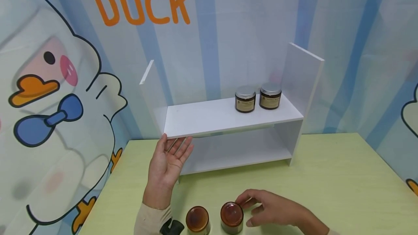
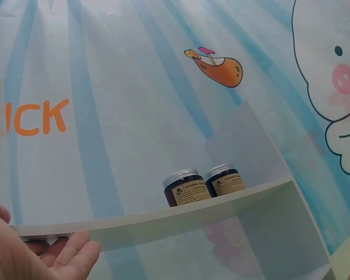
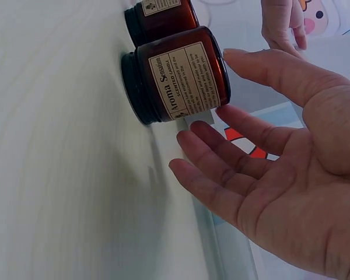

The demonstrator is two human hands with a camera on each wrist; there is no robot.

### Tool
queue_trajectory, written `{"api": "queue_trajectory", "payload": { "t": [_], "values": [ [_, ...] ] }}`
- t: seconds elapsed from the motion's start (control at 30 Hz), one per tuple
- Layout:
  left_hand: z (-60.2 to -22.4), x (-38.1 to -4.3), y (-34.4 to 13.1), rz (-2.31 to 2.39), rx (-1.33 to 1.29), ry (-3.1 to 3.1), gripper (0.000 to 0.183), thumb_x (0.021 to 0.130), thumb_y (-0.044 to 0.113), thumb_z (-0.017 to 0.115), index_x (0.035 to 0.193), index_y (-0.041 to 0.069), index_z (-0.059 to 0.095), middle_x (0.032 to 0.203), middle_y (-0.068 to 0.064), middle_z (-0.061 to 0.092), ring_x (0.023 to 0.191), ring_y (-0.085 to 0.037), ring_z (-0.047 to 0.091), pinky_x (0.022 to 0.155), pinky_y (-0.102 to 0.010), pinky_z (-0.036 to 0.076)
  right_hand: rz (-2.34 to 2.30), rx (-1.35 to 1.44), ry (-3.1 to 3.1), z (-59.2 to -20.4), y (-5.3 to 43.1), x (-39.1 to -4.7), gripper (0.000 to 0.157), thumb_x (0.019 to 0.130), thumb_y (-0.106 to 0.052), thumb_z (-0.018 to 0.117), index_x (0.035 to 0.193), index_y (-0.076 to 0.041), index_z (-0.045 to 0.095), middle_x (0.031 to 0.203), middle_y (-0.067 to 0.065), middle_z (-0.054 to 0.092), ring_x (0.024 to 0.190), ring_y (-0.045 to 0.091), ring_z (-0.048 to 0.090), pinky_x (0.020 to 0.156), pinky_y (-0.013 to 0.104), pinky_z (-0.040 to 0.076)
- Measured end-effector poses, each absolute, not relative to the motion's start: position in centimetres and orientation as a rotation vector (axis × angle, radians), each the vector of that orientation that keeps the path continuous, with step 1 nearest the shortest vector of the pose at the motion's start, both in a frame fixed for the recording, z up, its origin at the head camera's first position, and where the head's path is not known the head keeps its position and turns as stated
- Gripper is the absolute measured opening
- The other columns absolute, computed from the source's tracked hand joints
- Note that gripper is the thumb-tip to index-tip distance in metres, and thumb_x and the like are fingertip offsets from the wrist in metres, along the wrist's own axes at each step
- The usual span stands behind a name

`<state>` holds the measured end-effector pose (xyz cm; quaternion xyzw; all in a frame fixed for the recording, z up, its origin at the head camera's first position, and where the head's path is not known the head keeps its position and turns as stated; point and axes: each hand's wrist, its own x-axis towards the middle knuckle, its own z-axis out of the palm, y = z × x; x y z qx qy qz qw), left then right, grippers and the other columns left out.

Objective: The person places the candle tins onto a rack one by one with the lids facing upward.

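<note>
Two amber glass candle jars stand upside down on the table, bases up: a left jar (image 1: 197,219) and a right jar (image 1: 232,214), whose label (image 3: 184,80) reads "Aroma Sensation". My right hand (image 1: 272,209) is beside the right jar, fingers loosely bent and spread, a fingertip right at its upper side. In the right wrist view, thumb and index fingertips lie close to its base. My left hand (image 1: 168,164), palm up, has its fingers under the front left corner of the white shelf unit's upper board (image 1: 199,119), thumb at the front edge.
Two upright jars with silver lids, a left one (image 1: 245,99) and a right one (image 1: 270,96), stand on the upper board near the right side panel (image 1: 302,79). Below is a lower board (image 1: 235,151). The green table (image 1: 343,177) meets a printed duck curtain (image 1: 251,17) behind.
</note>
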<state>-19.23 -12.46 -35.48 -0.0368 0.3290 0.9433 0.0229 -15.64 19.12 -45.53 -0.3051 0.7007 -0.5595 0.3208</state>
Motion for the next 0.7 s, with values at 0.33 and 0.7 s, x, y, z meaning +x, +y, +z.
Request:
{"api": "queue_trajectory", "payload": {
  "t": [0.33, 0.7],
  "values": [
    [-35.5, -19.3, -12.4, 2.924, -0.125, 1.023, 0.048, 0.11, 0.041, 0.041, 0.146, 0.009, 0.039, 0.125, -0.009, 0.056, 0.118, -0.026, 0.066, 0.108, -0.041, 0.051, -1.475, -0.806, 1.816, -46.2, 18.5, -15.5, 0.046, 0.093, -0.01, 0.069, 0.137, -0.007, 0.056, 0.134, 0.01, 0.06, 0.123, 0.026, 0.06, 0.099, 0.036, 0.052],
    [-35.5, -19.2, -12.4, 2.931, -0.119, 1.018, 0.047, 0.11, 0.041, 0.041, 0.145, 0.009, 0.04, 0.125, -0.009, 0.056, 0.118, -0.027, 0.066, 0.107, -0.042, 0.051, -1.543, -0.787, 1.794, -47.1, 17.8, -15.4, 0.051, 0.093, -0.012, 0.072, 0.141, -0.01, 0.053, 0.136, 0.011, 0.059, 0.123, 0.026, 0.058, 0.1, 0.03, 0.052]
  ]
}}
